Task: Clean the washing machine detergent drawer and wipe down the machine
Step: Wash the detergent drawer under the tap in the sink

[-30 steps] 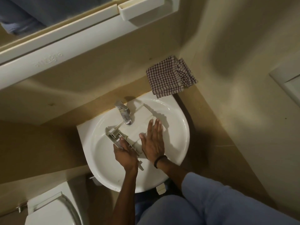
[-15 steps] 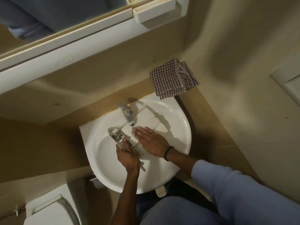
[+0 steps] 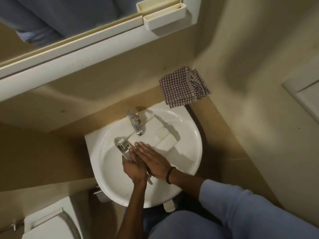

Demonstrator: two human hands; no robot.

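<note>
The white detergent drawer (image 3: 160,137) lies across the white sink (image 3: 110,163), running from under the tap towards the back right. My left hand (image 3: 133,167) grips the drawer's grey front panel (image 3: 123,146) at the near left end. My right hand (image 3: 151,158) lies flat on the drawer with straight fingers pointing left, its fingertips beside my left hand. A dark band circles my right wrist. The drawer's near end is hidden under both hands.
A chrome tap (image 3: 135,122) stands at the back of the sink. A checked cloth (image 3: 183,87) lies on the ledge at the back right. A toilet (image 3: 50,223) sits at the lower left. A mirror cabinet (image 3: 77,49) hangs above.
My right hand has swung from pointing away over the drawer's middle to pointing left, sliding along the drawer towards my left hand. My left hand has kept its grip.
</note>
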